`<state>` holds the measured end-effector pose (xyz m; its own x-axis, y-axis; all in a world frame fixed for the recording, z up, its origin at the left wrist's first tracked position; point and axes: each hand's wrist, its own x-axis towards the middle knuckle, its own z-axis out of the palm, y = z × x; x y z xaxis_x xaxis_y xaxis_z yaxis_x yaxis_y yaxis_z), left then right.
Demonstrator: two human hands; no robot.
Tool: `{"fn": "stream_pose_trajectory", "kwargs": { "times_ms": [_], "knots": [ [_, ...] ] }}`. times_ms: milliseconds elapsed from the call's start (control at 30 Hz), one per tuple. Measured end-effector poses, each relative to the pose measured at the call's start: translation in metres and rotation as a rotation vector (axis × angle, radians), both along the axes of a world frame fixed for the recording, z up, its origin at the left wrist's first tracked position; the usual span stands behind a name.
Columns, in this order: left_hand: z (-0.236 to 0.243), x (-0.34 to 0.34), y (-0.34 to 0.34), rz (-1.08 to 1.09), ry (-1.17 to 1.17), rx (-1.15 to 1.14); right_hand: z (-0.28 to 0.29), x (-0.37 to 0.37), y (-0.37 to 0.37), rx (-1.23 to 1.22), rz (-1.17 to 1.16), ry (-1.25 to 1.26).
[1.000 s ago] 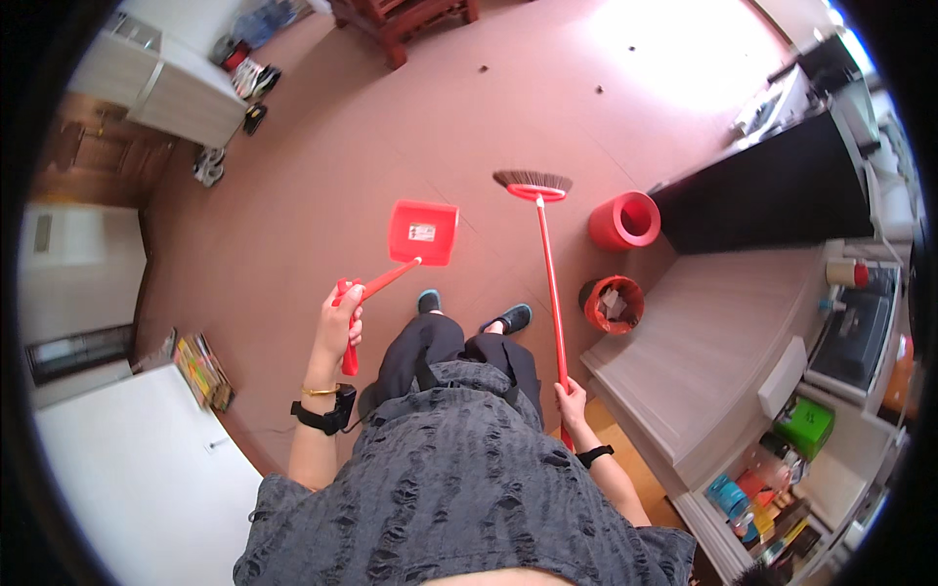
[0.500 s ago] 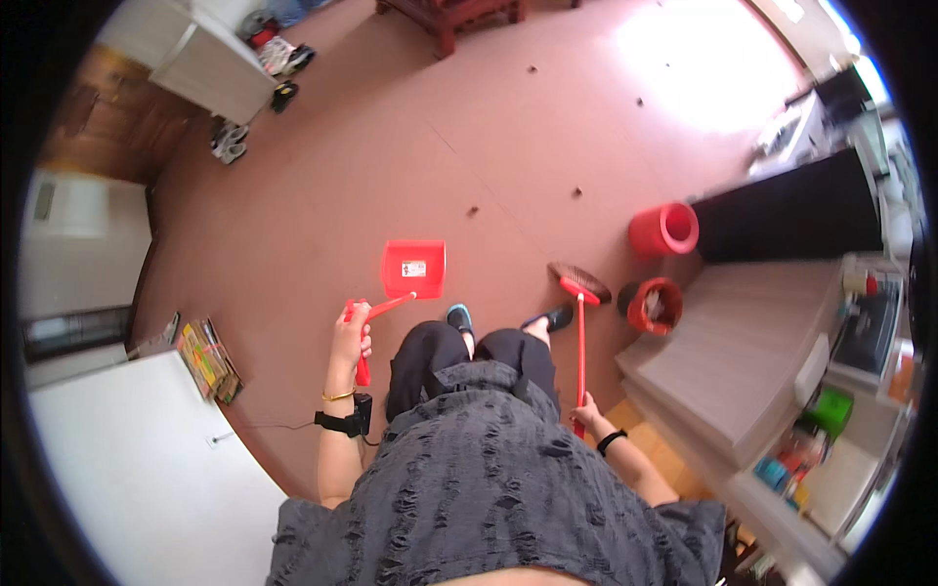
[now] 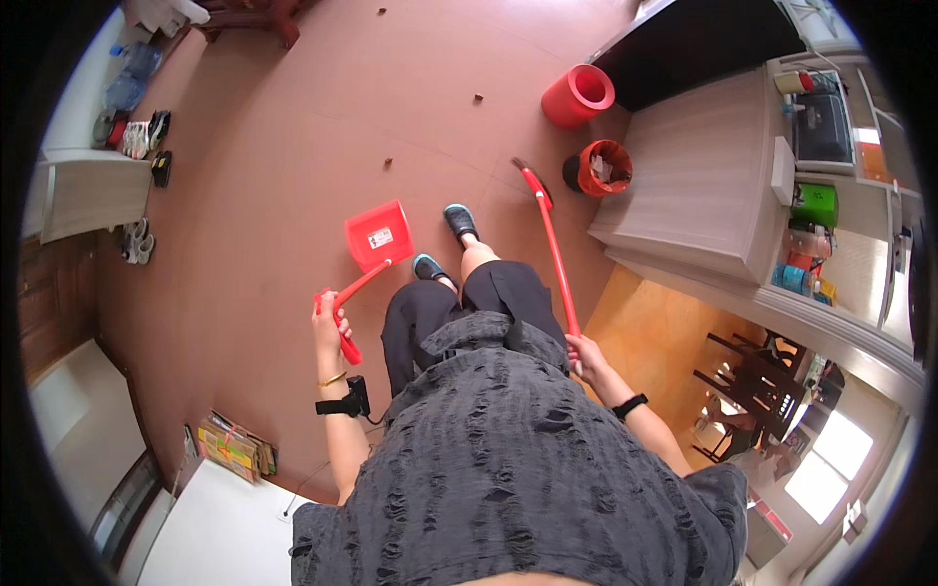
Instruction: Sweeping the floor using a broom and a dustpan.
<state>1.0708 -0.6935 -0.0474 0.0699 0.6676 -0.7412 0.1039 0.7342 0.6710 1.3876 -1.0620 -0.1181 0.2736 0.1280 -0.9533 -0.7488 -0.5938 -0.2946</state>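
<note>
My left hand is closed round the handle of a red dustpan, whose pan hangs ahead of my left foot with a white label inside it. In my right hand is the top of the red stick of a broom. The broom's dark bristle head is seen nearly edge-on, out to the right of my feet by the bins. Small brown lumps lie on the reddish floor, one just beyond the dustpan and another farther off.
A red cylinder bin and an open bin with a red liner stand at the right beside a grey wood cabinet. Shoes line the left side. Bundled cardboard leans by a white surface at lower left.
My view has turned to the right and my feet have stepped. The broom head, earlier showing its broad side, now appears edge-on. Both hands keep their holds.
</note>
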Motion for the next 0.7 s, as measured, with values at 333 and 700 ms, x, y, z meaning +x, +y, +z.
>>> {"fn": "stream_pose_trajectory", "kwargs": {
  "times_ms": [333,700],
  "knots": [
    [-0.030,0.028,0.023,-0.162,0.064,-0.024,0.039,0.072,0.029,0.186,-0.830,0.509],
    [-0.050,0.041,0.018,-0.139,0.224,0.016,-0.059,0.171,0.110,0.029,-0.478,0.465]
  ]
}}
